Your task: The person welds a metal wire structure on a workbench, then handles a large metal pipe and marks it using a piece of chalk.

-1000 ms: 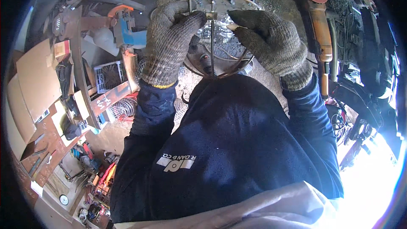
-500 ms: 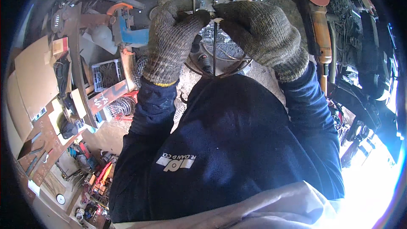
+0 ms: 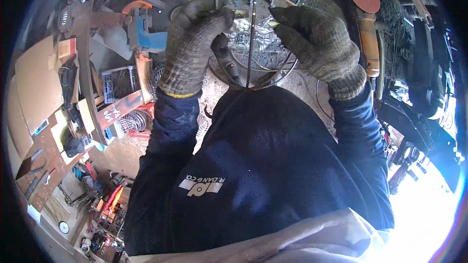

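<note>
- Your left hand (image 3: 195,44), in a knit work glove, is curled shut around the top of the wire frame (image 3: 253,68), up near a short upright rod end.
- Your right hand (image 3: 317,44), gloved the same, is closed with the fingertips pinching the frame's top edge from the other side.
- The wire frame sits between your hands, held up in front of your chest: curved hoops with one straight vertical wire running down the middle to the lower rim.
- Handling, as a judgement: thin steel wire, so likely light but springy; the hoops may flex or twist if you squeeze one side only. Cut ends could snag the knit gloves.
- Best hold looks to be where the wires cross or join, since those spots should be stiffest.
- Angle grinder (image 3: 365,14) with a red disc lies just right of your right hand; keep the frame off it.
- Blue vice (image 3: 144,29) stands to the left of your left hand, on the cluttered bench.
</note>
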Demonstrator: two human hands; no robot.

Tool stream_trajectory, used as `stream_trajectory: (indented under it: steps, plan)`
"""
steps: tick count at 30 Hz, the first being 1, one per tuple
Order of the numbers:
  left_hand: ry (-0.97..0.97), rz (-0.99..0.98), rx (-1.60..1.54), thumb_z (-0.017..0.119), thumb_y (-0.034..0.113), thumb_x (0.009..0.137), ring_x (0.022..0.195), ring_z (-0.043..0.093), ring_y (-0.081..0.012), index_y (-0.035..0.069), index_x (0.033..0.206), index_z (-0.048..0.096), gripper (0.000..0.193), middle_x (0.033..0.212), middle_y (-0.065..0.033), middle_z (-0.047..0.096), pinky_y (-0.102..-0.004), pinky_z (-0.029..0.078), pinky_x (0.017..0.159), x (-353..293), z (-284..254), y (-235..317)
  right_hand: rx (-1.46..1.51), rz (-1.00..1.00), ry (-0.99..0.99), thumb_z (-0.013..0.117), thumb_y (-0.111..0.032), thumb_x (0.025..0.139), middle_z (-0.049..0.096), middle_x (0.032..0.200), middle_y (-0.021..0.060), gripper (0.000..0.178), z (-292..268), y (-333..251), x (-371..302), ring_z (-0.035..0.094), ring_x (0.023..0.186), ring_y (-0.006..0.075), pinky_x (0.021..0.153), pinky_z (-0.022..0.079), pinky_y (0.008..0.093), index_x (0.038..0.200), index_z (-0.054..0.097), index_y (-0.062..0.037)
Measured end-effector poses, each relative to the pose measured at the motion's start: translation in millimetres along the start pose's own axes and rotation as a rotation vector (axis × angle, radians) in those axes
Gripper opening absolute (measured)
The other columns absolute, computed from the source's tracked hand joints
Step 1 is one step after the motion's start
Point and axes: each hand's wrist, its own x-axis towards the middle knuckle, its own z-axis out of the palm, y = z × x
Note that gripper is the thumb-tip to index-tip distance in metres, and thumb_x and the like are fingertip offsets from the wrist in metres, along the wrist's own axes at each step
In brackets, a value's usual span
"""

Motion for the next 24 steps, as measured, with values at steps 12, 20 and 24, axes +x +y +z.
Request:
stream_trajectory:
  steps: [12,20,24]
  plan:
    - [0.113,-0.045,-0.175,0.077,0.013,0.088,0.062,0.062,-0.0104,0.004,0.119,0.070,0.033,0.087,-0.0041,0.070,-0.0251,0.050,0.053,-10,-17,-9,-0.014,-0.090,-0.065,0.069,-0.021,0.095,0.073,0.096,0.0150,0.025,13,-14,21,0.073,0.087,0.0306,0.078,0.059,0.0402,0.113,0.073,-0.0049]
    - [0.083,-0.030,-0.161,0.078,0.014,0.088,0.067,0.063,-0.0100,0.002,0.114,0.069,0.030,0.085,-0.0039,0.068,-0.0251,0.052,0.061,-15,-19,-10,0.006,0.129,-0.132,0.069,-0.023,0.096,0.075,0.104,0.0165,0.029,-4,3,-3,0.074,0.092,0.0290,0.081,0.059,0.0389,0.118,0.072,-0.0034]
    - [0.004,-0.092,-0.030,0.080,0.019,0.086,0.070,0.064,-0.0097,0.001,0.112,0.069,0.034,0.086,-0.0053,0.070,-0.0259,0.053,0.063,-19,-10,-4,0.291,0.436,-0.078,0.073,-0.020,0.096,0.076,0.100,0.0151,0.029,-15,-3,-24,0.074,0.088,0.0189,0.078,0.058,0.0317,0.120,0.072,-0.0030]
